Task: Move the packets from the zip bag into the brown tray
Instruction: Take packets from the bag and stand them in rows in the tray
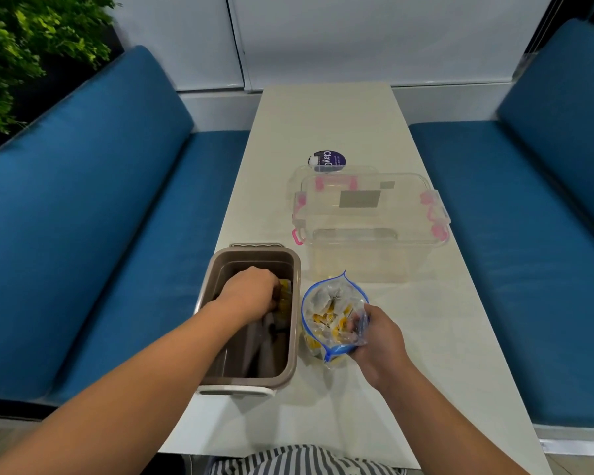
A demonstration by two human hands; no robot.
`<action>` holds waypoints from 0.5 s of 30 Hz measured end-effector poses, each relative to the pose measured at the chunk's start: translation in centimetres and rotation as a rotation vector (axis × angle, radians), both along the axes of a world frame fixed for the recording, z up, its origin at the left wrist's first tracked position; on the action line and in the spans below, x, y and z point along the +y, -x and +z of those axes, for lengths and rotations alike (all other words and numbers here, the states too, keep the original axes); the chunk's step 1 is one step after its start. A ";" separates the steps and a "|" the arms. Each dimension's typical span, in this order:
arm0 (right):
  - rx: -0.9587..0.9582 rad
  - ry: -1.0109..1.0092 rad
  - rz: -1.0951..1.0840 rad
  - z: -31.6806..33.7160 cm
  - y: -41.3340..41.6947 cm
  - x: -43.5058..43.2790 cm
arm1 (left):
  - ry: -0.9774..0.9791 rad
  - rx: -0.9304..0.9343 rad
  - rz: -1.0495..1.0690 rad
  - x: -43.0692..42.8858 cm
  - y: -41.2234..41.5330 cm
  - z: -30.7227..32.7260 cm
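Observation:
The brown tray (294, 303) stands on the table's near left part. My left hand (251, 291) reaches down inside it, fingers curled around yellow packets (285, 296) against the tray's right wall. Grey packets lie deeper in the tray. To the right of the tray stands the clear zip bag (333, 303) with a blue seal, its mouth open and several yellow and white packets inside. My right hand (374, 337) grips the bag's near right edge and holds it upright.
A clear plastic box (371, 231) with pink latches stands behind the bag, its lid beside it. A round purple sticker (329, 159) lies farther back. Blue benches flank the narrow white table (326, 118); a plant sits far left.

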State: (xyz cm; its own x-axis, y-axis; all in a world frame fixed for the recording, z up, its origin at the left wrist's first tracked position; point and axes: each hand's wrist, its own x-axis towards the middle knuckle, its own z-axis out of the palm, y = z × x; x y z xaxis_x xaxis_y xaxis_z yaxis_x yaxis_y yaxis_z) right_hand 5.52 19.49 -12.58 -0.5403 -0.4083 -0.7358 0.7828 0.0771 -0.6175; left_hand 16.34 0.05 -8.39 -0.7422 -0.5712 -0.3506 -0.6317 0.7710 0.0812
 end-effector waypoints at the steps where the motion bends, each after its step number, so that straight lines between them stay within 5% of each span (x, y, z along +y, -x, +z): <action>1: 0.000 0.001 0.000 0.1 0.0 0.0 | -0.005 0.007 -0.006 0.0 0.1 0.8; 10: 0.017 -0.020 0.022 0.3 -0.1 0.4 | -0.046 0.326 -0.066 3.1 1.7 8.7; 15: 0.008 -0.027 0.005 0.6 -0.3 0.8 | -0.156 0.243 -0.276 5.4 3.5 7.4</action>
